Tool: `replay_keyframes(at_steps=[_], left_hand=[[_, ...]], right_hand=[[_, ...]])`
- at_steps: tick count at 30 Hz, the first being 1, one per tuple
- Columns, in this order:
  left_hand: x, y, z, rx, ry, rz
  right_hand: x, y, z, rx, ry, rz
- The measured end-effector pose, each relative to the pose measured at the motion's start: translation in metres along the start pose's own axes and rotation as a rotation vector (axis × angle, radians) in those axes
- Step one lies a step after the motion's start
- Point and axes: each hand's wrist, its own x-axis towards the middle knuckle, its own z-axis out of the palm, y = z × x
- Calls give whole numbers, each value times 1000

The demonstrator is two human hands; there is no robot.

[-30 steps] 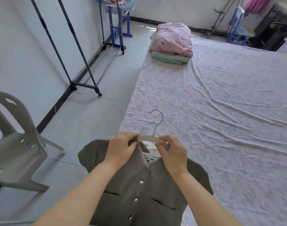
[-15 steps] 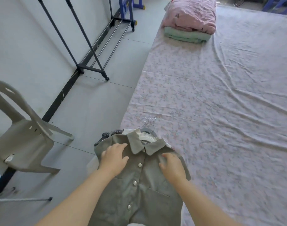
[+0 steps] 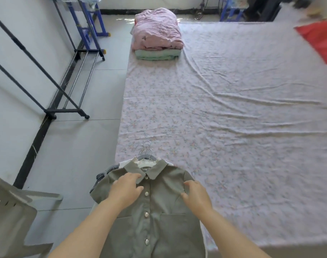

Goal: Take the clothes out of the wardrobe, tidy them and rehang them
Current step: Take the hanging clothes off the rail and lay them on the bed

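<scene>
Atop the grey shirt (image 3: 159,213), left hand (image 3: 126,190) lies flat — right hand (image 3: 196,196) pinches its shoulder.

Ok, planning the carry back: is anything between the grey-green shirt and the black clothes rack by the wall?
Nothing visible does. Only bare grey floor lies between the grey-green buttoned shirt at the bed corner and the black metal clothes rack. The grey plastic chair stands off to the left, clear of that path.

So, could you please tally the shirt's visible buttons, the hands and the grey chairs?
Buttons on shirt: 4
Hands: 2, left hand and right hand
Grey chair: 1
Total: 7
</scene>
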Motion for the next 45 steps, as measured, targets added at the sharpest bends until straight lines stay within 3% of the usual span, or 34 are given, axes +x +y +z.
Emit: replay_keyframes(at_steps=[4,14,23,27,36,45], left_hand=[[-11,14,1,90,-121,172],[-84,59,36,305,-287,722],[-240,129,121,494,-570,1210],[-345,142,167,588,-593,1484],[-611,72,256,745,-759,1912],[-830,-48,314,932,-921,2327]], right_hand=[[-47,13,4,97,61,132],[-232,38,57,263,416,568],[-447,55,151,501,686,1041],[-551,49,205,592,816,1243],[-775,-36,370,791,1056,1674],[-917,-138,521,951,1120,2095]])
